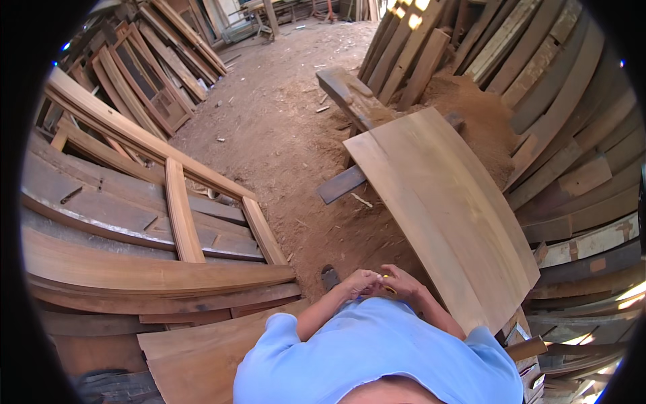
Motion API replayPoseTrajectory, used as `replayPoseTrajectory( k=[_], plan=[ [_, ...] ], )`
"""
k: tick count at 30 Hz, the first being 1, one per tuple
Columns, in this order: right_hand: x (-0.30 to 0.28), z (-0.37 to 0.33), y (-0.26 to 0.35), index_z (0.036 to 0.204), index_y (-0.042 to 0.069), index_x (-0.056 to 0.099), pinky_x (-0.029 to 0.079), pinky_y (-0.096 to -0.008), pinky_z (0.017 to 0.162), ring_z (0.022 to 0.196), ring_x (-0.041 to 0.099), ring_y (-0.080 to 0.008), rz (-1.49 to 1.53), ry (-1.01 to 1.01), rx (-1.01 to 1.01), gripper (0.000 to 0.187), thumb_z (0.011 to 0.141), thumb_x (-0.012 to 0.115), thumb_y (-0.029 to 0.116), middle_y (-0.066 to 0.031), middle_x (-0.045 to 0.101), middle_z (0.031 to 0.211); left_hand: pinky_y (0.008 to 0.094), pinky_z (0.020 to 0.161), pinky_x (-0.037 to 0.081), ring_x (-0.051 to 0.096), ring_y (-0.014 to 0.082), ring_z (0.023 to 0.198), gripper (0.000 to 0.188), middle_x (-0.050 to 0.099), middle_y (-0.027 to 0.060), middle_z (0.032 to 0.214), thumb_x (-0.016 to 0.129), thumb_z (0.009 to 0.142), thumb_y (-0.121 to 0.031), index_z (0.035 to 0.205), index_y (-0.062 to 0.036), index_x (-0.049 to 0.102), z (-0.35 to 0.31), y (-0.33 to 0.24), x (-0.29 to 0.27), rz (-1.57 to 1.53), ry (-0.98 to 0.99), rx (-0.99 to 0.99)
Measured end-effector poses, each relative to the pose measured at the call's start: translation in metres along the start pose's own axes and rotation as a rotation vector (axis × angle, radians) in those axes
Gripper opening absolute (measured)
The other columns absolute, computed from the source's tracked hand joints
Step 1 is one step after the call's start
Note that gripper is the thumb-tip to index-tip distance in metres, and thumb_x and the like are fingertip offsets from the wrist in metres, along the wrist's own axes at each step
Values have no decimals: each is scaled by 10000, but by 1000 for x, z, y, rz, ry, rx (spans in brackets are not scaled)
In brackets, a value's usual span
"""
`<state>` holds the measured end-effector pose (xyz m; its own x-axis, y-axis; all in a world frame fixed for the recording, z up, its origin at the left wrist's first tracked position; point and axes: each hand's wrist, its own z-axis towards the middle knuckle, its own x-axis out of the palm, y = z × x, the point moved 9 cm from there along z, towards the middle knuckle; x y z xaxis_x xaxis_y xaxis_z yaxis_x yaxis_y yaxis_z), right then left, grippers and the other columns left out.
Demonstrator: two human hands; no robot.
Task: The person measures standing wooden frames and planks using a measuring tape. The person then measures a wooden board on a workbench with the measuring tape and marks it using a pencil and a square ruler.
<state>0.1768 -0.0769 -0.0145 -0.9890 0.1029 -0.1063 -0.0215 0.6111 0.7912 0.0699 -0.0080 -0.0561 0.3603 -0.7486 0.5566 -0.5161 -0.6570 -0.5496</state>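
In my head view, my right hand curls around a small yellow object; my left hand bunches just beside it, its grip I cannot tell. The wooden panel slants lengthwise from far-left to near-right, left edge nearer my right hand.

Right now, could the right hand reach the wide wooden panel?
Probably yes: the right hand is near the wooden panel, with nothing visible between, though a small yellow object seems to occupy it.
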Motion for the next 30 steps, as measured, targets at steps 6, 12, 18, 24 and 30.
replayPoseTrajectory(
  k=[6, 12, 18, 24, 30],
  plan=[
    [66, 57, 109, 1524, -31, 340, 422, -382, 1099, 1295, 552, -277, -136, 207, -98, 776, 932, 647, 365, -234, 565, 1389, 263, 613, 486, 582, 100, 688, 131, 670, 19, 820, 713, 927, -241, 924, -121, 662, -75, -41, -88, -116, -258, 113],
    [101, 143, 176, 1480, 21, 437, 475, -368, 987, 1146, 595, -230, -221, 286, -392, 642, 953, 628, 334, -158, 628, 1242, 284, 593, 480, 569, 129, 650, 147, 588, 6, 741, 721, 897, -187, 860, -140, 588, -147, -126, -207, -241, -498, 410],
    [88, 175, 186, 1382, 65, 561, 501, -371, 909, 1046, 603, -214, -284, 295, -368, 483, 957, 628, 284, -112, 643, 1172, 277, 572, 472, 537, 120, 607, 162, 556, -12, 726, 729, 890, -184, 850, -152, 575, -252, -216, -341, -492, -691, 732],
    [50, 184, 154, 1234, 37, 673, 503, -298, 790, 877, 606, -122, -108, 270, -242, 389, 886, 698, 209, -27, 683, 960, 266, 500, 406, 488, 90, 590, 233, 524, -27, 723, 778, 868, -248, 848, -138, 574, -305, -289, -369, -329, -858, 959],
    [72, 236, 237, 1222, 50, 626, 460, -241, 711, 785, 562, -72, 101, 358, -244, 284, 961, 672, 154, 18, 639, 908, 367, 691, 548, 673, 170, 767, 226, 687, 53, 806, 689, 951, -261, 960, -36, 707, -240, -311, -291, 341, -1000, 685]
  ],
)
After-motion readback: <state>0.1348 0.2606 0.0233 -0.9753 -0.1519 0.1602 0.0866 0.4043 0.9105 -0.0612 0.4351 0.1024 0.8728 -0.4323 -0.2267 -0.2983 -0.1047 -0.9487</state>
